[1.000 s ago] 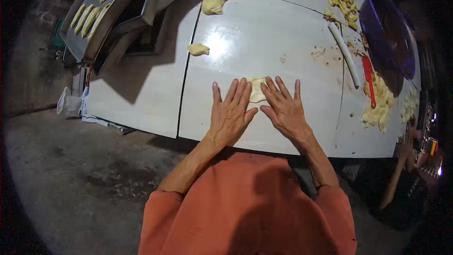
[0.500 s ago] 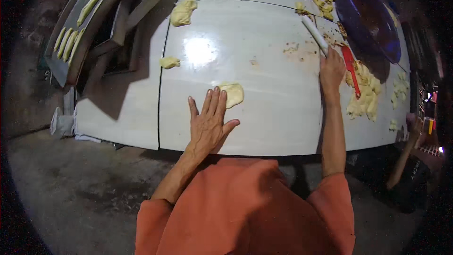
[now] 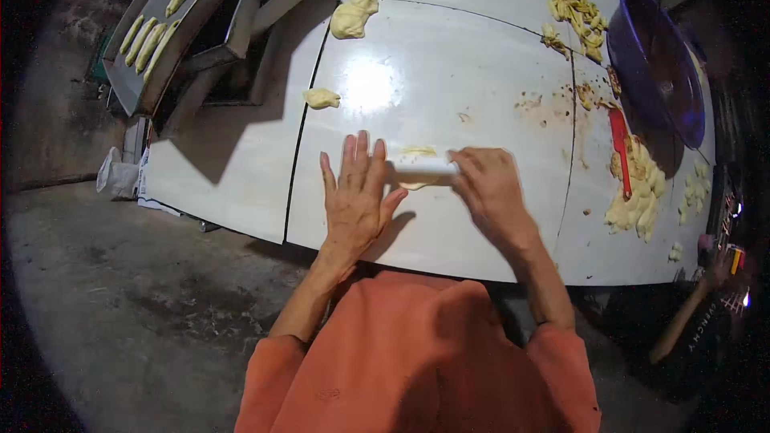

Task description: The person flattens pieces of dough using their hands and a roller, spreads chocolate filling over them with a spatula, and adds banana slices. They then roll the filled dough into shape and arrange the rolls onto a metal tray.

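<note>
A white rolling pin lies across a small flattened piece of dough near the front of the table. My right hand is closed around the pin's right end. Flat beside its left end rests my left hand, fingers stretched out and apart, thumb toward the dough. Whether its fingers touch the pin I cannot tell. Most of the dough is hidden beneath the pin. Farther off on the white table sit a small dough piece and a bigger dough lump.
Metal trays with shaped dough strips stand at the far left. To the right are a purple basin, a red spatula on a spread of dough, and dough strips. Another person's arm shows at the right edge.
My right hand has brought the rolling pin from the right side of the table onto the flattened dough. My left hand stays flat beside the dough. The view has shifted a little.
</note>
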The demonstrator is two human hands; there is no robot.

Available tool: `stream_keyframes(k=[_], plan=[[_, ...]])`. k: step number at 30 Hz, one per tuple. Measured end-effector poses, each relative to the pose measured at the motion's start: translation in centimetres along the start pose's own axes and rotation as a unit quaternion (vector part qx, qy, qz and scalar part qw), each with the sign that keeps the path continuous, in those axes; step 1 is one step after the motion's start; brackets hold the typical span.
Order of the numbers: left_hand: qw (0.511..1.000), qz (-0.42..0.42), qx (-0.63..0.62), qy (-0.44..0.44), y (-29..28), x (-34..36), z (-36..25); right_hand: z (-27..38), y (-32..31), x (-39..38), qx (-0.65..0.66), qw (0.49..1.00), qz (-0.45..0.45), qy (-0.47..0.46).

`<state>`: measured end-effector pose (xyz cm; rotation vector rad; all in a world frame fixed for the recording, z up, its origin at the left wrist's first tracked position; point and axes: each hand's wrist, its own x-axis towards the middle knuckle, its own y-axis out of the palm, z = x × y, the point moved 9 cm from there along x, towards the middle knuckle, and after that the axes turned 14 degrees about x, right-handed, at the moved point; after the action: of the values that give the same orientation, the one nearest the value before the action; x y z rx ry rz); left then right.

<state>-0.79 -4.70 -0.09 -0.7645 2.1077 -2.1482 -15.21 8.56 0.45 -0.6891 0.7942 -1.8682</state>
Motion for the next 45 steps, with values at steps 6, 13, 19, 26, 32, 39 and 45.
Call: stream_keyframes(k=[6,13,19,26,32,39,45], plan=[[0.992,0.111,0.02,-0.063,3.9,3.3,1.4,-1.9,3.1,2.5,-0.123,0.988,0.005,0.096],[0.992,0.096,-0.004,-0.08,6.6,12.3,3.9,-6.2,1.4,10.1,-0.205,0.962,-0.078,0.161],[0.998,0.034,0.047,-0.015,7.6,16.7,5.6,-3.7,-1.8,14.1,0.034,0.998,-0.055,0.016],[0.994,0.078,-0.065,0.038,4.6,11.3,3.6,-0.8,-1.0,6.1,0.014,0.999,-0.018,-0.038],[0.996,0.084,-0.003,0.009,4.3,6.4,1.7,0.3,1.5,3.6,-0.044,0.999,0.014,0.003],[0.99,0.139,-0.025,-0.019,2.4,-1.1,-0.8,1.3,4.0,-3.9,-0.102,0.994,-0.03,0.017],[0.993,0.113,0.018,-0.028,1.6,-4.3,-1.4,2.3,3.2,-4.5,-0.032,0.999,-0.004,-0.017]])
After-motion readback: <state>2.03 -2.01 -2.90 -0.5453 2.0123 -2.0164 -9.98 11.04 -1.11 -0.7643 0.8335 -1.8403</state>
